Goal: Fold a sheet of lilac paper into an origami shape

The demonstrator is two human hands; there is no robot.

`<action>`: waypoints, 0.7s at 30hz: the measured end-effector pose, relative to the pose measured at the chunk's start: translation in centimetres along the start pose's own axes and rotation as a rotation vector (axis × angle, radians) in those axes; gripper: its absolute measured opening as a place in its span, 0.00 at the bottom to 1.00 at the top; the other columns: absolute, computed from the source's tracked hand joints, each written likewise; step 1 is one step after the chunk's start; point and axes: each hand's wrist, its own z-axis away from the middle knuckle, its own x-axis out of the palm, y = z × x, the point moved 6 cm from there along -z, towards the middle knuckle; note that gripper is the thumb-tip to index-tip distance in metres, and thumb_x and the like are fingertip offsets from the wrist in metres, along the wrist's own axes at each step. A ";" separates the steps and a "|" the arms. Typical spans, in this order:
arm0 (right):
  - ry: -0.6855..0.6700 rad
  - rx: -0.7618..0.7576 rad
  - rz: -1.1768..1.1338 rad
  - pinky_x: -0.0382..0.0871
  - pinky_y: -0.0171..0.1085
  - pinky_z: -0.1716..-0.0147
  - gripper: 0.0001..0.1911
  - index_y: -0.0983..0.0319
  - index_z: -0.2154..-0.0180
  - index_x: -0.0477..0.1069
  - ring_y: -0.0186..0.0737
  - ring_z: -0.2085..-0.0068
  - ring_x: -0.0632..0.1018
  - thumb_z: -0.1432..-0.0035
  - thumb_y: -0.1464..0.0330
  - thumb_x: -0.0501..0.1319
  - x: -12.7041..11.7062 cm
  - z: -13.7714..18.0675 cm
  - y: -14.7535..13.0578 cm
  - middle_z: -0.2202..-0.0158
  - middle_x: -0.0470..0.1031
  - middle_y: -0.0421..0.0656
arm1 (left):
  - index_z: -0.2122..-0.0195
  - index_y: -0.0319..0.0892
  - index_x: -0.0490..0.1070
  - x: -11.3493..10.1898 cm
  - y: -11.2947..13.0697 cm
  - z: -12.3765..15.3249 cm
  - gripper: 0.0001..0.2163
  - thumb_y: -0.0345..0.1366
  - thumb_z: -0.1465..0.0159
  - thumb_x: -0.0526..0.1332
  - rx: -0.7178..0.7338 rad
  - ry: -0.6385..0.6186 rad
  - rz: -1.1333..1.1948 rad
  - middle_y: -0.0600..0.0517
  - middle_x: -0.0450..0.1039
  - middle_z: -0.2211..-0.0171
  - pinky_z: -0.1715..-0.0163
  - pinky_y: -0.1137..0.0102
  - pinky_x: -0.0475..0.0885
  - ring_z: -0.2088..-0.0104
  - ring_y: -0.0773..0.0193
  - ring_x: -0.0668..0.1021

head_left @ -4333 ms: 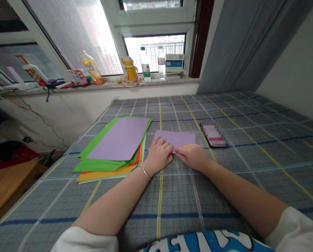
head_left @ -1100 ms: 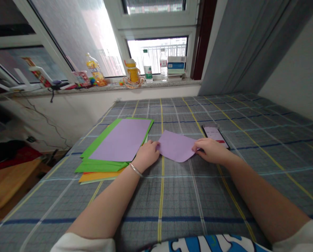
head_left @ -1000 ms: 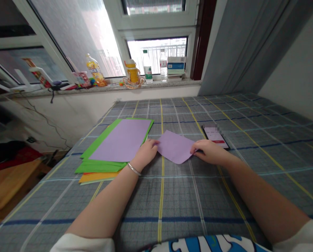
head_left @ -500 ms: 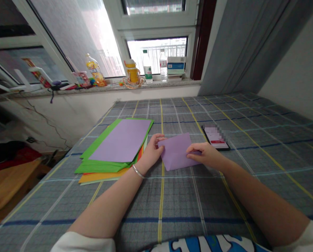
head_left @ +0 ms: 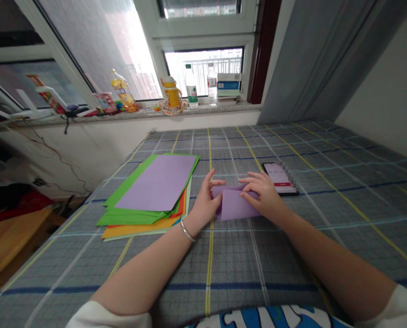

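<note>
A small purple paper (head_left: 235, 205), partly folded over on itself, lies on the checked bedsheet (head_left: 244, 255) in front of me. My left hand (head_left: 205, 202) holds its left edge between thumb and fingers; a thin bracelet is on that wrist. My right hand (head_left: 263, 196) presses on its upper right part with spread fingers. Left of my hands lies a stack of coloured paper (head_left: 148, 198) with a large purple sheet on top, green, orange and red sheets beneath.
A phone (head_left: 280, 178) with its screen lit lies just right of my right hand. The windowsill (head_left: 224, 105) at the back carries bottles, a yellow cup and boxes. A grey curtain (head_left: 312, 59) hangs at the right. The bed's left edge drops to the floor.
The purple paper was flat, then turned and lifted; now its near part is folded over. Both hands have come closer together on it.
</note>
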 end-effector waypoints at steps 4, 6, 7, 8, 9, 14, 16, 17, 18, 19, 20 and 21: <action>0.033 0.047 -0.021 0.51 0.58 0.41 0.04 0.56 0.70 0.73 0.48 0.52 0.77 0.43 0.65 0.62 -0.1 -0.1 0.8 0.65 0.80 0.39 | 0.35 0.50 0.50 0.5 -0.3 0.0 0.38 0.29 0.45 0.65 -0.071 -0.058 0.112 0.48 0.70 0.50 0.72 0.76 0.69 0.69 0.72 0.74; 0.105 0.069 -0.048 0.53 0.57 0.42 0.05 0.57 0.72 0.73 0.47 0.55 0.78 0.43 0.65 0.62 -0.6 -0.1 1.1 0.67 0.79 0.40 | 0.37 0.45 0.54 0.8 -0.7 -0.1 0.37 0.28 0.47 0.67 -0.126 -0.095 0.168 0.48 0.72 0.52 0.66 0.74 0.71 0.64 0.69 0.76; 0.144 0.074 -0.061 0.55 0.56 0.43 0.06 0.57 0.72 0.72 0.46 0.57 0.78 0.43 0.65 0.62 -0.9 -0.2 1.2 0.67 0.79 0.40 | 0.39 0.43 0.58 1.0 -1.0 -0.1 0.34 0.28 0.48 0.68 -0.156 -0.119 0.182 0.48 0.73 0.54 0.63 0.73 0.72 0.62 0.67 0.76; 0.180 0.075 -0.072 0.57 0.55 0.44 0.07 0.57 0.73 0.72 0.46 0.58 0.78 0.43 0.65 0.62 -1.2 -0.2 1.3 0.68 0.79 0.41 | 0.42 0.41 0.62 1.2 -1.3 -0.1 0.31 0.29 0.47 0.68 -0.193 -0.150 0.188 0.47 0.74 0.55 0.60 0.73 0.72 0.60 0.66 0.77; 0.210 0.071 -0.081 0.58 0.54 0.45 0.07 0.57 0.73 0.71 0.45 0.60 0.78 0.43 0.65 0.62 -1.4 -0.2 1.3 0.68 0.79 0.41 | 0.45 0.39 0.65 1.4 -1.6 0.0 0.27 0.30 0.46 0.68 -0.239 -0.184 0.189 0.47 0.75 0.55 0.59 0.72 0.72 0.60 0.65 0.77; 0.306 0.099 -0.063 0.65 0.47 0.56 0.08 0.58 0.74 0.70 0.44 0.64 0.76 0.44 0.65 0.63 -2.3 -0.1 1.8 0.70 0.78 0.41 | 0.52 0.40 0.71 1.8 -2.6 0.7 0.17 0.39 0.41 0.66 -0.470 -0.319 0.208 0.48 0.76 0.58 0.61 0.72 0.74 0.63 0.66 0.79; 0.339 0.141 -0.036 0.65 0.45 0.59 0.08 0.57 0.74 0.71 0.44 0.65 0.75 0.44 0.64 0.63 -2.5 0.0 2.3 0.71 0.77 0.41 | 0.53 0.39 0.71 1.8 -2.5 0.8 0.17 0.40 0.41 0.66 -0.484 -0.351 0.206 0.48 0.76 0.61 0.62 0.73 0.73 0.63 0.66 0.79; 0.351 0.161 -0.022 0.65 0.45 0.60 0.09 0.58 0.74 0.71 0.44 0.65 0.75 0.44 0.63 0.62 -2.6 0.1 2.5 0.72 0.77 0.41 | 0.53 0.39 0.71 1.8 -2.4 0.8 0.17 0.40 0.41 0.66 -0.479 -0.370 0.192 0.48 0.76 0.61 0.62 0.73 0.73 0.62 0.66 0.79; 0.358 0.177 -0.008 0.64 0.45 0.60 0.09 0.58 0.74 0.71 0.44 0.65 0.75 0.44 0.63 0.62 -2.6 0.1 2.6 0.72 0.77 0.41 | 0.54 0.39 0.71 1.8 -2.3 0.8 0.16 0.40 0.41 0.65 -0.462 -0.386 0.167 0.48 0.75 0.60 0.62 0.73 0.73 0.61 0.65 0.78; 0.357 0.188 0.008 0.64 0.45 0.59 0.09 0.58 0.75 0.71 0.44 0.65 0.75 0.43 0.62 0.62 -2.6 0.1 2.7 0.72 0.77 0.41 | 0.54 0.39 0.71 1.8 -2.1 0.7 0.15 0.40 0.40 0.64 -0.432 -0.391 0.132 0.49 0.74 0.60 0.62 0.73 0.72 0.61 0.65 0.78; 0.349 0.191 0.029 0.64 0.45 0.59 0.10 0.58 0.75 0.71 0.44 0.65 0.74 0.43 0.62 0.62 -2.6 0.1 2.7 0.71 0.77 0.41 | 0.55 0.39 0.71 1.8 -1.8 0.6 0.14 0.40 0.39 0.62 -0.390 -0.386 0.089 0.49 0.74 0.59 0.62 0.72 0.72 0.60 0.65 0.77; 0.336 0.186 0.055 0.63 0.46 0.59 0.10 0.58 0.75 0.71 0.44 0.65 0.74 0.44 0.61 0.62 -2.5 0.1 2.6 0.71 0.78 0.41 | 0.55 0.39 0.72 1.7 -1.5 0.5 0.13 0.40 0.38 0.60 -0.337 -0.375 0.040 0.50 0.74 0.59 0.61 0.72 0.71 0.60 0.64 0.76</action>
